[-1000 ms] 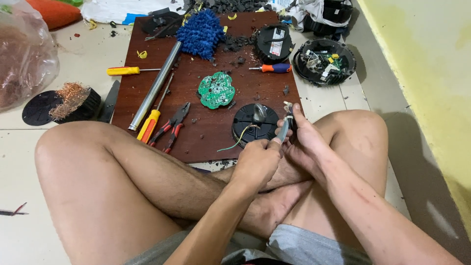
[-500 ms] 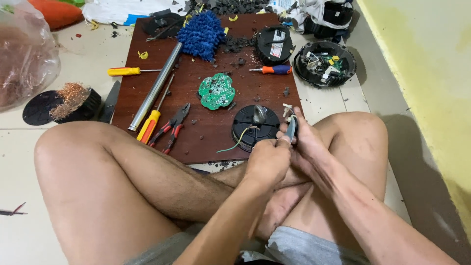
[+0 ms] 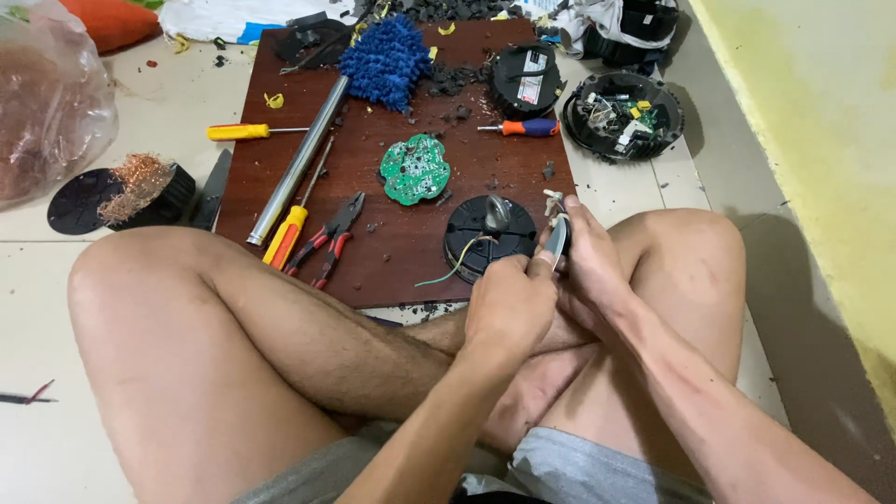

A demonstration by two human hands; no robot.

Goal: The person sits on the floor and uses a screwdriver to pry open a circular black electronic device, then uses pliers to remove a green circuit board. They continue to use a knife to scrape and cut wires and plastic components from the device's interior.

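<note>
I sit cross-legged at a dark brown board (image 3: 392,252) on the floor. My left hand (image 3: 509,308) and my right hand (image 3: 590,266) meet over my right shin. Between them they pinch a small grey blade-like piece (image 3: 558,237); pale wire ends (image 3: 553,198) stick up above my right fingers. What exactly each hand grips is partly hidden by the fingers. Just left of the hands lies a black round motor part (image 3: 485,233) with yellow and green wires (image 3: 448,271) trailing off it.
On the board lie a green circuit board (image 3: 415,170), red-handled pliers (image 3: 331,238), a yellow screwdriver (image 3: 291,229), a metal tube (image 3: 297,163), a blue mop pad (image 3: 383,61) and an orange-blue screwdriver (image 3: 523,127). An opened round housing (image 3: 623,117) and a copper-wire coil (image 3: 135,182) lie beside the board.
Both hands have drawn slightly closer together around the small grey piece, and my left hand has closed up onto it. The things on the board have not moved.
</note>
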